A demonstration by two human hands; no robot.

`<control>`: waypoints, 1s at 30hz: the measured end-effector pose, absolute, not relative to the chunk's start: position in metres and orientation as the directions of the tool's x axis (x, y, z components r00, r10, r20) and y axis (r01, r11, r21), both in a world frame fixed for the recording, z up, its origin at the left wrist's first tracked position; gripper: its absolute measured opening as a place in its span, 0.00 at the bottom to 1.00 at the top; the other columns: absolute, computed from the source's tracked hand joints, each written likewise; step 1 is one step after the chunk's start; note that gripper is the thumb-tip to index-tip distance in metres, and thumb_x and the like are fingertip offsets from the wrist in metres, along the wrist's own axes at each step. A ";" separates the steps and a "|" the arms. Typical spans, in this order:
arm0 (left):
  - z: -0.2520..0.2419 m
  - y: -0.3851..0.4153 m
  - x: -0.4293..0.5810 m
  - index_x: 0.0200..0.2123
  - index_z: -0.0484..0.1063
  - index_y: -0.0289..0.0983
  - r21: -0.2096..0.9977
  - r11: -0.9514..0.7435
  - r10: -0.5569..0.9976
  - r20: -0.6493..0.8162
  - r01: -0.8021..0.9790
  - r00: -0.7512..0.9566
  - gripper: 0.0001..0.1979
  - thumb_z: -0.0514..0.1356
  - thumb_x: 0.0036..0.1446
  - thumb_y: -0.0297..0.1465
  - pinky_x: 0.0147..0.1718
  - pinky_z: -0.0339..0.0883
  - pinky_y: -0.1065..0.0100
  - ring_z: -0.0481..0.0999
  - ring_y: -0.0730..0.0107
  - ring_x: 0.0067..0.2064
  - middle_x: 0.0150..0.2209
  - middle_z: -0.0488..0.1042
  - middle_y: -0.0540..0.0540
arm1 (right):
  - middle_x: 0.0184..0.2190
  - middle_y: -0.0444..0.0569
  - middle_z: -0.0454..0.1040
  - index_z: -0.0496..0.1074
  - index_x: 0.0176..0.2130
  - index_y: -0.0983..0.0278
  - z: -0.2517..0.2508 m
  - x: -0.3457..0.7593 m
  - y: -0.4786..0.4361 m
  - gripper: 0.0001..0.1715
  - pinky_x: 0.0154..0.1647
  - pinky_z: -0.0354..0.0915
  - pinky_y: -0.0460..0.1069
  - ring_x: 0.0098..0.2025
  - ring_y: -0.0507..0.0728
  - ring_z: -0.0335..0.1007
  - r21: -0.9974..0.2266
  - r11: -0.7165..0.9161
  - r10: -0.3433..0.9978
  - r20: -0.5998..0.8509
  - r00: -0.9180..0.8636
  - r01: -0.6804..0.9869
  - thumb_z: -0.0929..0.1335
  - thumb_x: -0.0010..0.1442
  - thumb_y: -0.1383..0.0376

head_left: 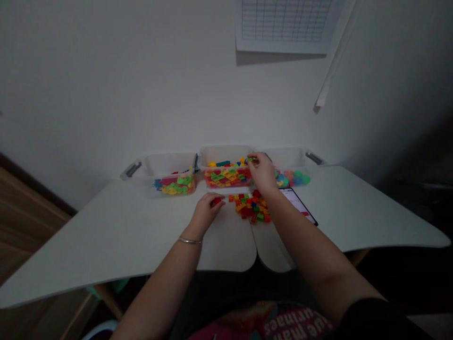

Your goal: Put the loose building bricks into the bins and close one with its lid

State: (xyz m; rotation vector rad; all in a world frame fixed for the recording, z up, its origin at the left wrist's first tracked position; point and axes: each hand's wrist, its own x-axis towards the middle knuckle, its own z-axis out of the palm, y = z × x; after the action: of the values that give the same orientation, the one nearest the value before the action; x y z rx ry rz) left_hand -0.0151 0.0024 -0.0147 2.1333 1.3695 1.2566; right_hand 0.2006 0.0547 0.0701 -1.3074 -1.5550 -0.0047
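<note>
In the head view, the right hand (262, 171) is hovering at the right end of the middle box (226, 152), its fingers pinching what looks like a small green piece (250, 159). The left hand (208, 208) is resting low over the worktop (148, 226) in front of that box, its thumb and fingers closing on a red block (216, 201). A loose pile of bricks (253, 208) is lying between the left hand and the right forearm, partly hidden by that forearm.

For clean handling, the right fingers are best holding the piece by its edges and clearing the box wall, since a knock could spill the heaped contents. The left hand is usefully keeping the red block steady just beside the pile; a light grip should do, as the block is probably hard and slippery. Because the right forearm is passing close over the phone (300, 205), a raised elbow seems wise. Some bricks are lying near the worktop seam (254, 241), where small ones could catch.
</note>
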 end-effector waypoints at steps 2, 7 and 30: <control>-0.014 0.002 -0.015 0.39 0.77 0.39 0.658 -0.491 0.852 0.499 0.572 0.157 0.08 0.62 0.53 0.30 0.46 0.69 0.59 0.74 0.62 0.43 0.40 0.77 0.43 | 0.40 0.51 0.78 0.74 0.43 0.62 0.072 0.195 0.057 0.12 0.45 0.65 0.54 0.41 0.60 0.73 -0.541 0.330 0.735 0.662 0.149 0.774 0.64 0.60 0.65; -0.016 0.002 -0.013 0.40 0.76 0.39 0.685 -0.474 0.864 0.483 0.554 0.142 0.11 0.61 0.52 0.27 0.42 0.70 0.62 0.75 0.64 0.41 0.41 0.77 0.43 | 0.38 0.52 0.79 0.76 0.41 0.60 0.071 0.188 0.052 0.13 0.46 0.63 0.56 0.41 0.62 0.73 -0.432 0.252 0.761 0.642 0.098 0.866 0.63 0.62 0.64; -0.012 -0.003 -0.008 0.50 0.69 0.39 0.792 -0.354 0.929 0.358 0.497 0.091 0.20 0.63 0.53 0.35 0.30 0.66 0.69 0.70 0.74 0.26 0.35 0.75 0.48 | 0.54 0.58 0.72 0.67 0.56 0.68 0.059 0.188 0.044 0.26 0.66 0.48 0.63 0.57 0.64 0.65 -0.291 0.467 0.718 0.676 -0.166 0.835 0.64 0.58 0.67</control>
State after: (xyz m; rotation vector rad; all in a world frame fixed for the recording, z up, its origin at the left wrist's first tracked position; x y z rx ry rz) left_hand -0.0080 -0.0025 -0.0122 1.8989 1.3975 1.1955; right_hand 0.1879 0.0441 0.0585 -1.2958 -1.9264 -0.1885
